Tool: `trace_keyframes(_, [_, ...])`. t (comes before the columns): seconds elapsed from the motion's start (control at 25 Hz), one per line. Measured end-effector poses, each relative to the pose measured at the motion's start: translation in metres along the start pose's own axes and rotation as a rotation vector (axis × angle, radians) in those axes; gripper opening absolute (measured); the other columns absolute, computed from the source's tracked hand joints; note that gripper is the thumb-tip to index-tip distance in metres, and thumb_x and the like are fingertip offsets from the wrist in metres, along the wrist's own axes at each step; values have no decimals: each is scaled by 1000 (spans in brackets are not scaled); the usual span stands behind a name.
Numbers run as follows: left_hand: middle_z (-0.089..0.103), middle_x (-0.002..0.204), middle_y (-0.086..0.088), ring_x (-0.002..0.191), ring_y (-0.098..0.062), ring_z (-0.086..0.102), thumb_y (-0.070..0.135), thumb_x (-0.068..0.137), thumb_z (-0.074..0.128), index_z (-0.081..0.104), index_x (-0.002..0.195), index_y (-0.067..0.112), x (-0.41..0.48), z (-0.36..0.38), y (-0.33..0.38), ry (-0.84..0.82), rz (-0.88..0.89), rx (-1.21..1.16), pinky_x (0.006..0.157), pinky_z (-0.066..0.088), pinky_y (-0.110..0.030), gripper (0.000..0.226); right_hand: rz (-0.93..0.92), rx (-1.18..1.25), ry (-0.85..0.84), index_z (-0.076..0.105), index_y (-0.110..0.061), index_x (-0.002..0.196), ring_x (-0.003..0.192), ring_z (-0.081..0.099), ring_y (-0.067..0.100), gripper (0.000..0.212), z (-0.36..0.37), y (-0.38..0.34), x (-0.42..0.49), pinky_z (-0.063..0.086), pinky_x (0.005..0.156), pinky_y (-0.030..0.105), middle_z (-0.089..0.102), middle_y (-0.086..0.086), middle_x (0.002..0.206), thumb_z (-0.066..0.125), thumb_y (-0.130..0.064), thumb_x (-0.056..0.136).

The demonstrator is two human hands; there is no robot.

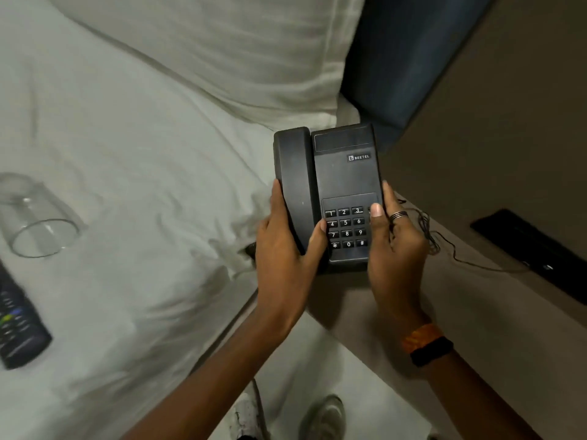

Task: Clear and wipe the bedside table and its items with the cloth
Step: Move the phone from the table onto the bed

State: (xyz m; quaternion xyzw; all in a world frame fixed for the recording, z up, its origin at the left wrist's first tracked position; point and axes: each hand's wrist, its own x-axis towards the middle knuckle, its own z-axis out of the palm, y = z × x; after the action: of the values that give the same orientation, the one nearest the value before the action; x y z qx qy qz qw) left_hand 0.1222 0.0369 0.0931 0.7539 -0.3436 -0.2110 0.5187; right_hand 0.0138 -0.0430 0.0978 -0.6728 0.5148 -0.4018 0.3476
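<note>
Both hands clamp the black telephone (pixel 330 198): left hand (pixel 282 249) wraps the handset side, right hand (pixel 394 246) grips the keypad edge. Long axis points away, held apparently off the bedside table (pixel 476 300), beside the bed (pixel 127 185).

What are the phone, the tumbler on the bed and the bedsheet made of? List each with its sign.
Phone: likely matte black moulded plastic; dull, even sheen, printed white keypad digits.
Tumbler: clear glass or possibly hard plastic; the sheet shows through it, bright rim highlight.
Bedsheet: white woven fabric, probably cotton; soft creases and folds.
</note>
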Motion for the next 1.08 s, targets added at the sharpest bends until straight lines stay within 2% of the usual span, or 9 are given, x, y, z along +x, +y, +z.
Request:
trace_keyframes(0.12, [65,131,12,111,-22,67,37,96,63,19,156,37,12,-42,18,110,16,-21,89,58,-46,75,-11,85,-125,50,-14,145,105,64,14,41,21,-47,12,54,76,12,72,-3,110,51,-22,105])
trace_keyframes(0.2, [68,124,12,107,-19,68,34,96,65,20,156,36,18,-68,22,201,-4,1,88,58,-42,75,-28,93,-256,50,-18,146,100,68,6,42,41,-70,22,56,83,13,72,-6,116,49,-27,105])
trace_keyframes(0.32, [68,122,10,103,-23,68,43,93,63,18,156,36,27,-102,13,293,-74,46,86,58,-45,77,-97,55,-433,50,-16,146,101,56,-21,42,84,-97,37,47,98,9,61,-12,130,48,-27,106])
trace_keyframes(0.44, [65,126,-8,100,-33,65,58,90,56,8,156,41,39,-134,-5,314,-142,149,86,56,-53,83,-160,-21,-570,55,-14,143,112,60,-5,39,136,-114,45,42,95,6,66,-2,132,48,-23,106])
trace_keyframes(0.56, [56,144,-12,118,-38,61,66,89,51,4,155,42,56,-156,-32,301,-198,189,98,52,-56,84,-223,-77,-662,59,-14,139,109,66,11,36,179,-120,48,45,87,5,72,3,122,48,-22,106])
trace_keyframes(0.68, [45,155,-11,130,-38,54,72,86,49,2,155,37,78,-166,-55,255,-241,210,104,49,-55,91,-242,-86,-681,61,-14,136,116,64,18,34,205,-117,53,47,100,23,71,4,126,47,-21,106])
trace_keyframes(0.88, [24,165,-14,132,-39,50,56,92,59,1,160,18,97,-160,-71,194,-236,274,108,46,-52,97,-254,-178,-731,60,-15,138,115,65,24,36,234,-93,71,40,87,17,71,5,125,45,-25,107])
trace_keyframes(1.0, [8,169,-13,140,-38,40,49,96,62,-2,161,13,92,-161,-74,150,-240,335,116,39,-48,98,-281,-211,-750,50,-16,147,123,62,23,44,237,-82,70,41,92,16,66,6,135,41,-33,107])
trace_keyframes(1.08, [-1,170,-13,151,-34,26,48,97,60,-1,161,11,89,-164,-70,136,-223,375,123,30,-44,96,-338,-285,-761,38,-19,153,136,51,21,48,231,-81,66,39,105,24,54,4,149,39,-35,108])
